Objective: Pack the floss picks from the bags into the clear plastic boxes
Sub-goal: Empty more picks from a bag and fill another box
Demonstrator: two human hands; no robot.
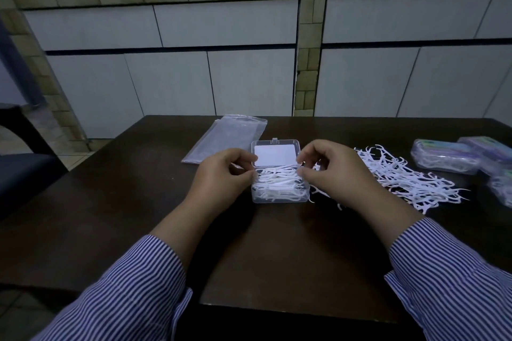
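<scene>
Head view of a dark table (138, 202). A clear plastic box (279, 196) stood open at the middle of the table, its lid (275, 153) tipped back on the far side with a white rectangular label showing through it. The box was filled with white floss picks (277, 183) lying mostly crosswise. The left hand (221, 174) was at the left end of the box, fingers curled, thumb and fingertips pinching the ends of the picks at that edge. The right hand (329, 171) was at the right end, likewise curled, its fingertips pinching the picks at the box's right rim. The box thus lay directly between the two hands, and both touched its contents. Both forearms wore striped sleeves (144, 285).

A loose heap of floss picks (401, 177) lay on the table just right of the right hand, with a few strays reaching under that hand toward the box. Beyond the box, on the far left, lay a flat empty clear bag (230, 138). Near the right edge of the table were closed boxes (446, 158) with coloured labels, well apart from the hands.
</scene>
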